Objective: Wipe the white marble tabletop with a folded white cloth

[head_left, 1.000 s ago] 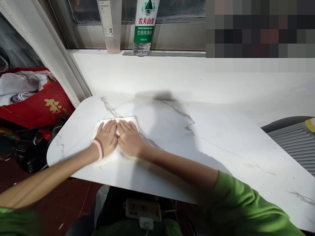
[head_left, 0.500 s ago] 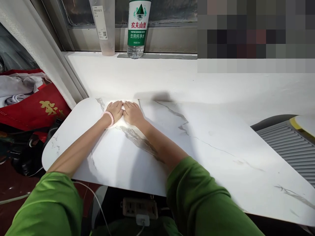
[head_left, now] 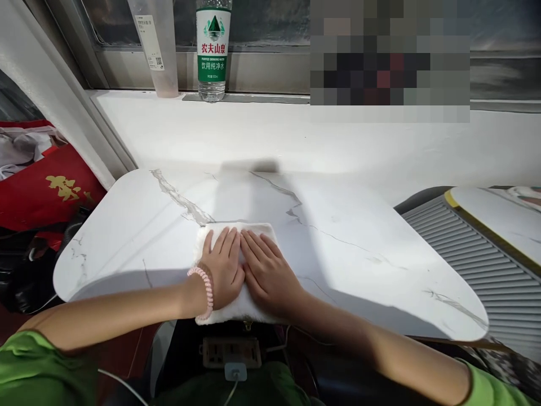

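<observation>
A folded white cloth (head_left: pixel 262 228) lies flat at the front edge of the white marbled table (head_left: pixel 359 225). My left hand (head_left: pixel 222 270) presses on its left half, palm down, fingers stretched forward; a pink coiled band (head_left: pixel 205 286) circles the wrist. Right beside it my right hand (head_left: pixel 268 270) also lies flat on the cloth, fingers extended and slightly apart. The thumbs meet or nearly meet in the middle. Neither hand is closed round anything, and part of the cloth is hidden beneath them.
On the window sill stand a plastic water bottle (head_left: pixel 213 53) and a frosted plastic cup (head_left: pixel 163 53). A red bag (head_left: pixel 38 192) is at the left. Below the table edge sits a power strip (head_left: pixel 211 352) with a plugged-in charger (head_left: pixel 235 372). Grey ribbed matting (head_left: pixel 456 242) lies at the right.
Both hands and the cloth have come from the table's back edge toward me, to the front edge. More of the cloth shows now. The camera view has shifted slightly.
</observation>
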`<state>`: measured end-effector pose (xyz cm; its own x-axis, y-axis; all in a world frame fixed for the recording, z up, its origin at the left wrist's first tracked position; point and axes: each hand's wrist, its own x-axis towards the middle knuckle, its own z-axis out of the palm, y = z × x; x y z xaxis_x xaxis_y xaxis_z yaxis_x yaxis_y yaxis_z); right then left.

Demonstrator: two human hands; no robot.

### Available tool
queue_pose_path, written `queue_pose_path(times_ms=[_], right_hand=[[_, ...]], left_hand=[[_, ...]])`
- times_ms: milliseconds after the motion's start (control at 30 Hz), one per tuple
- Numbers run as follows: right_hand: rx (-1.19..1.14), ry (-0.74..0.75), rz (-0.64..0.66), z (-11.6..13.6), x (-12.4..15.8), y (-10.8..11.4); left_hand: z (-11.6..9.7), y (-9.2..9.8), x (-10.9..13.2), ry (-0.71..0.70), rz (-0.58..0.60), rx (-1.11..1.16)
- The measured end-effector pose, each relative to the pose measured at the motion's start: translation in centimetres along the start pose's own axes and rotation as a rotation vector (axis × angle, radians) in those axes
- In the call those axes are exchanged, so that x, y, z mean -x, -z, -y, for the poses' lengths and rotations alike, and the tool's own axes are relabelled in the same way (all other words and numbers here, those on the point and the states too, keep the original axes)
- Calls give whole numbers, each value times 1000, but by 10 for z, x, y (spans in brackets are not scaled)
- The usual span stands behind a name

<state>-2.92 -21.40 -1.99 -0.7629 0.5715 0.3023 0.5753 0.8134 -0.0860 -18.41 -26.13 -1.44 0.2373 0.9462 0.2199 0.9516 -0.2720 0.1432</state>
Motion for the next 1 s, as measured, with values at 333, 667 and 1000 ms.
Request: queue_pose_path(times_ms=[333,667,1000], right_hand=[[45,-123,41,-85,-122,-22],[26,-146,-14,-114,-157,-41],[22,48,-15,-75,-46,-10]], left_hand=[[72,-11,-142,113,83,-5],[93,-16,-177,179,73,-40],[2,-11,-82,161,92,-101]])
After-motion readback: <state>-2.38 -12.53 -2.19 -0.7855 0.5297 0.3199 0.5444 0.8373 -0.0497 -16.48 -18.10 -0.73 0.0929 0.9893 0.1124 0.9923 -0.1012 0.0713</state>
